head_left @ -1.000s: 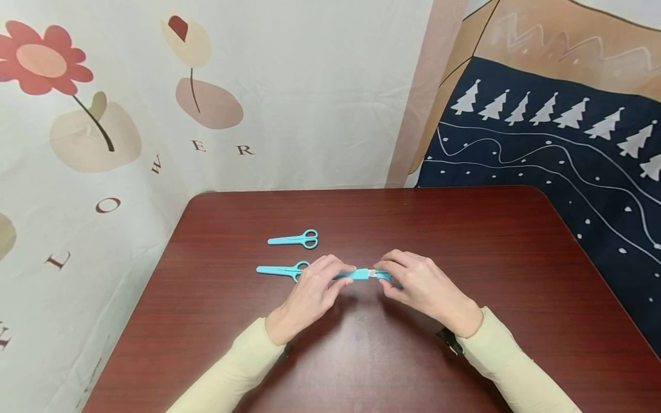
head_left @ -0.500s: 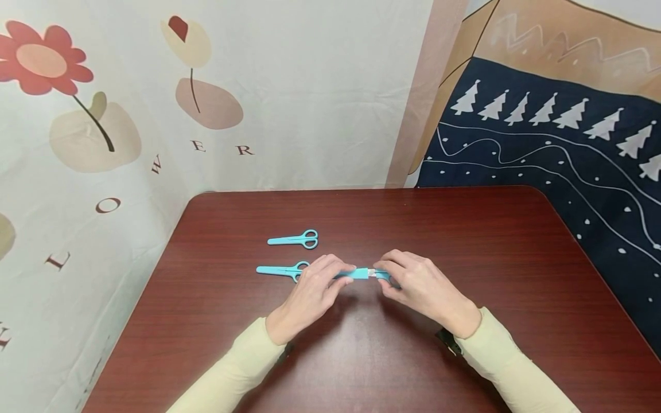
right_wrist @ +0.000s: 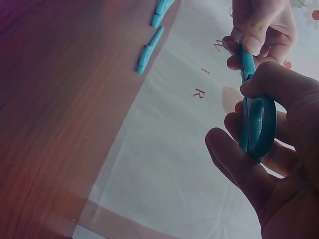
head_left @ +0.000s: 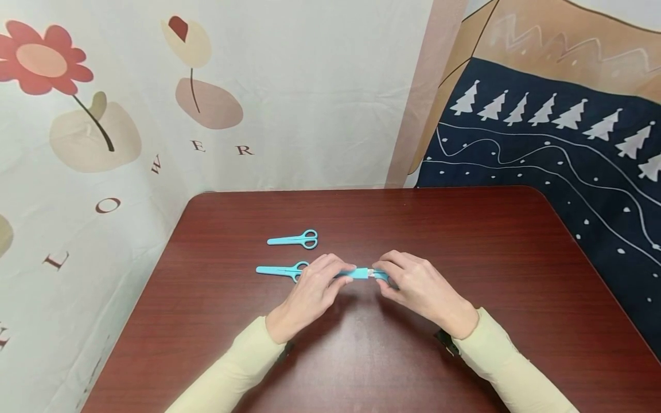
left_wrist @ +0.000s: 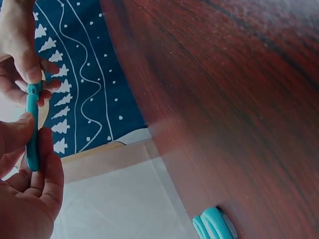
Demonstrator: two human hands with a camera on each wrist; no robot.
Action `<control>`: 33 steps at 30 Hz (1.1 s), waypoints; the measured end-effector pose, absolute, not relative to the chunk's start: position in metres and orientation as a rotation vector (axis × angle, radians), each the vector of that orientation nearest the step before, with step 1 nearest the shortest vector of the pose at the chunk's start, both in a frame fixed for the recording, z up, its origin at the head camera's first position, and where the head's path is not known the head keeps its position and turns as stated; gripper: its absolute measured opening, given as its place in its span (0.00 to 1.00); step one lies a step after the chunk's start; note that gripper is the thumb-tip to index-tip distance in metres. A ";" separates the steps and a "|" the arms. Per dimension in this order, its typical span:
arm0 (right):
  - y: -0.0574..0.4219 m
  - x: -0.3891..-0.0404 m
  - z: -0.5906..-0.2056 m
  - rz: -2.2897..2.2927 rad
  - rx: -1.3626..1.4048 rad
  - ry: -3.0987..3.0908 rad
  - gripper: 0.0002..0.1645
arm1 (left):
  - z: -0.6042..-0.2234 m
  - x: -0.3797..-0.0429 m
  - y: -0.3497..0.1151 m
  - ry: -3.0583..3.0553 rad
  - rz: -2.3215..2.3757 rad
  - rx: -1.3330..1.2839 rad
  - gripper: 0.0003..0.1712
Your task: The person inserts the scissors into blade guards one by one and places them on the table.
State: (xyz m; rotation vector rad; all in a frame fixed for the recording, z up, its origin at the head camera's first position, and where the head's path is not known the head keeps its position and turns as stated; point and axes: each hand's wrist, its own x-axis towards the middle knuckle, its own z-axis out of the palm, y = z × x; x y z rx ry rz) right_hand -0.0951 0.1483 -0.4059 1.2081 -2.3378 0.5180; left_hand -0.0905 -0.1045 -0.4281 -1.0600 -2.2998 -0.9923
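Observation:
Over the middle of the table, both hands hold one pair of turquoise scissors in a matching blade cover. My left hand [head_left: 312, 289] pinches the blade cover [head_left: 360, 273] between thumb and fingers; in the left wrist view the cover [left_wrist: 32, 142] hangs off the table surface. On the other side, my right hand [head_left: 420, 287] grips the scissors [head_left: 382, 276] at the handles, whose loop [right_wrist: 269, 127] shows in the right wrist view. A short strip of bare metal is visible between cover and handles. The rest of the blades is hidden inside the cover.
Two more covered turquoise scissors lie on the dark red table [head_left: 465, 229]: the farther scissors [head_left: 291, 240] and the nearer scissors [head_left: 276, 270], whose handles the left hand partly hides. Printed cloths [head_left: 320, 86] hang behind the table.
My right hand has shifted very slightly left, toward the left hand, along with the scissor handles. The left hand and the scissors on the table stay where they were.

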 end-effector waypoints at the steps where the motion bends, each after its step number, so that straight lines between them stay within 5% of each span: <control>1: 0.148 -0.095 -0.406 0.516 1.208 -2.334 0.15 | -0.428 -0.091 -0.104 -2.297 -0.992 -1.062 0.11; 33: 0.140 -0.095 -0.411 0.525 1.212 -2.287 0.15 | -0.430 -0.095 -0.107 -2.253 -0.998 -1.123 0.10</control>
